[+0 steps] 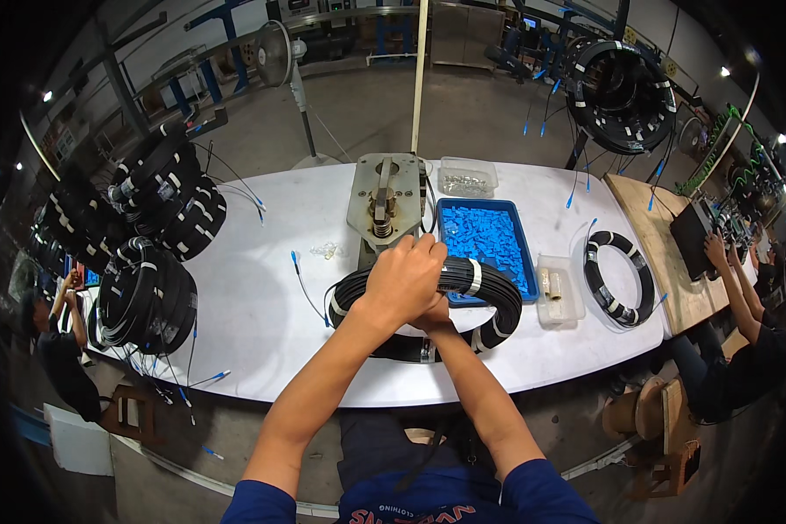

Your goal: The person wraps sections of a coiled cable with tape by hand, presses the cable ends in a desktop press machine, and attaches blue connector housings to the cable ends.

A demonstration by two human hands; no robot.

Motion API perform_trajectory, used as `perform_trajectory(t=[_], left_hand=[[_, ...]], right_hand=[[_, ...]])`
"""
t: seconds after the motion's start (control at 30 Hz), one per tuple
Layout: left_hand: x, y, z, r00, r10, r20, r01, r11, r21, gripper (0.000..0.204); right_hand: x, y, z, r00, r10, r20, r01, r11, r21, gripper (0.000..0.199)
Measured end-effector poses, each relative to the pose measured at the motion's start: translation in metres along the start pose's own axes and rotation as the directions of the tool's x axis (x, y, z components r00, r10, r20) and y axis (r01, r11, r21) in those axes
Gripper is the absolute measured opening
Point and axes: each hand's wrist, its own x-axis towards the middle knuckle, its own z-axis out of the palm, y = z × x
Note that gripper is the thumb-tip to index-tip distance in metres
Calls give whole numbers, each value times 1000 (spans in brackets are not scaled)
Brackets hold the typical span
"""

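Observation:
A thick coil of black cable (498, 306), banded with white tape, rests at the front middle of the table against a metal bench machine (382, 196) with a spring and lever. My left hand (406, 278) is closed over the coil's inner side, close below the machine; what its curled fingers grip is hidden. Under it, inside the coil, lies my right hand (432, 313), its fingers mostly covered by the left one. A short cable end with blue connectors (297, 271) sticks out left of the coil.
Behind the coil sits a blue tray of small blue parts (487, 240). Clear plastic boxes (561, 297) stand near it. Another cable coil (618, 279) lies at right, and stacked coils (148, 297) crowd the left. Co-workers' arms (738, 284) show at both sides.

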Motion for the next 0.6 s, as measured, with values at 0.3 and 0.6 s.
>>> perform_trajectory(t=[0.3,0.6], left_hand=[[12,9,-2,1000,-2,22,2,1000,-19,24],[3,-6,1,997,-35,64,37,999,-27,31]], right_hand=[[2,51,11,970,40,240,-34,999,-29,90],[-33,-118,-193,981,82,176,-141,925,354,28]])
